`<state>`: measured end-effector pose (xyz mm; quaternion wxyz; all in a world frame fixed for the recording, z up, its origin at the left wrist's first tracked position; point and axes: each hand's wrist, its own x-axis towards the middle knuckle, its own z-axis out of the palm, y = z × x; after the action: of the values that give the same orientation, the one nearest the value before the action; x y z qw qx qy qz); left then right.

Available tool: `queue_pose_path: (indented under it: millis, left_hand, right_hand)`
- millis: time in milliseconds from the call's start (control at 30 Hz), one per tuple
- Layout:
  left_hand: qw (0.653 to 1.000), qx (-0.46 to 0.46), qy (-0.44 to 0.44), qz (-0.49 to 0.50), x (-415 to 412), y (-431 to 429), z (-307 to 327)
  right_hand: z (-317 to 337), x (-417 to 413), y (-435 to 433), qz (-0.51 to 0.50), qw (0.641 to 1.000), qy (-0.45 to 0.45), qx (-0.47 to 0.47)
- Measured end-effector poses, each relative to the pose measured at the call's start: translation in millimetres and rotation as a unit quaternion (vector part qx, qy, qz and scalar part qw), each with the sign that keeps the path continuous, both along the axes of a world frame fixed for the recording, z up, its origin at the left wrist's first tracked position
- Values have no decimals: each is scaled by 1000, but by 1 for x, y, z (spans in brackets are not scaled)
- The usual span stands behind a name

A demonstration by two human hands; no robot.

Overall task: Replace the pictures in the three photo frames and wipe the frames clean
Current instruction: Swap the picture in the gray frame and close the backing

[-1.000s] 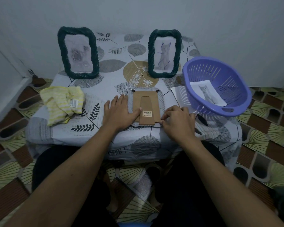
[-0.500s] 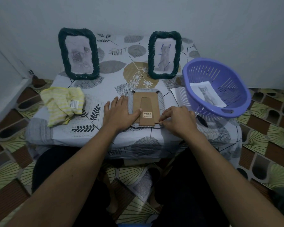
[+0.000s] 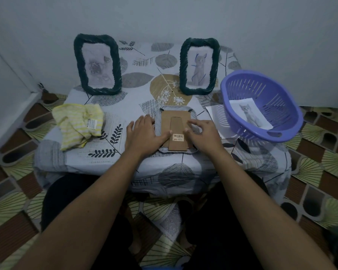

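"Head view: how far along?"
"Early. Centre: face-down frame with brown cardboard back (image 3: pixel 166 123), left hand (image 3: pixel 142 135) flat on it, right hand (image 3: pixel 203 133) loose-fingered over it. Yellow striped cloth (image 3: pixel 76 124), left, untouched."

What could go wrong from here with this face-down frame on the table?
The face-down frame lies close to the table's front edge; pressing from the left hand might slide it off. The purple basket sits tilted at the right edge, so the right hand might knock it and its cat picture down.
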<state>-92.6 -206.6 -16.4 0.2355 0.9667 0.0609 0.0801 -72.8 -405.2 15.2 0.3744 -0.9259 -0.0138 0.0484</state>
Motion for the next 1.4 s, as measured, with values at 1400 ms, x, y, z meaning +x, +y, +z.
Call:
queue_pose_path:
  millis: [1400]
  left_hand:
    - [921,-380,-80,42,-35,17,95]
  right_hand:
    - [56,-17,69,-20,899,100,427]
